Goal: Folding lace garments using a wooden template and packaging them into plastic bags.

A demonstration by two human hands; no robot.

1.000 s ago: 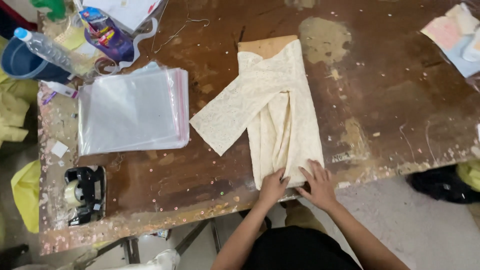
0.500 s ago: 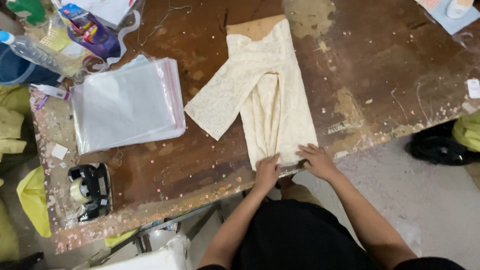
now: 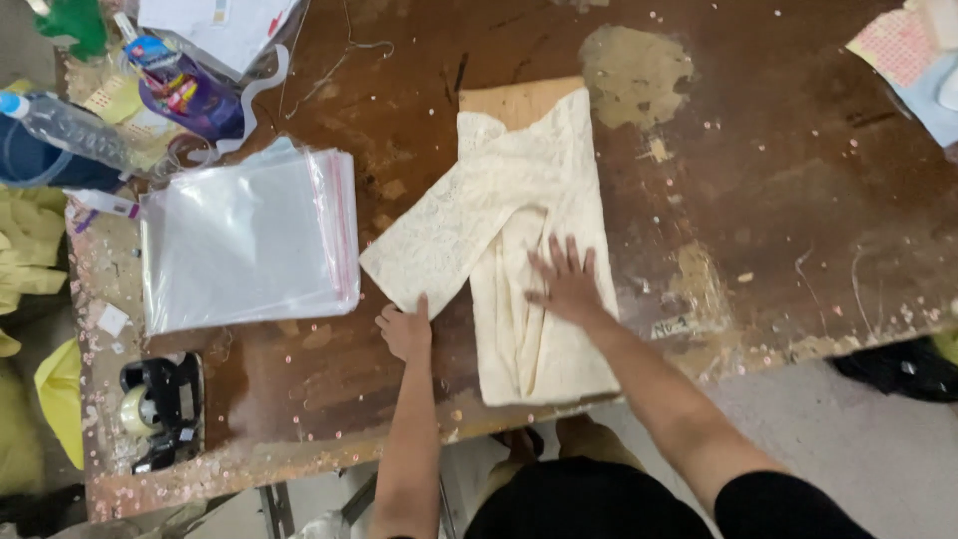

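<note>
Currently I note the right hand [image 3: 566,282] pressing flat, fingers spread, on the cream garment [image 3: 529,250], left hand [image 3: 406,329] pinching its sleeve tip on the tabletop [image 3: 778,200].

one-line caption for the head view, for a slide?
Right hand flat on a folded cream garment, left hand at its sleeve end.

Left hand [image 3: 405,331] curled, knuckles down; right hand [image 3: 565,281] flat, fingers spread wide.
</note>
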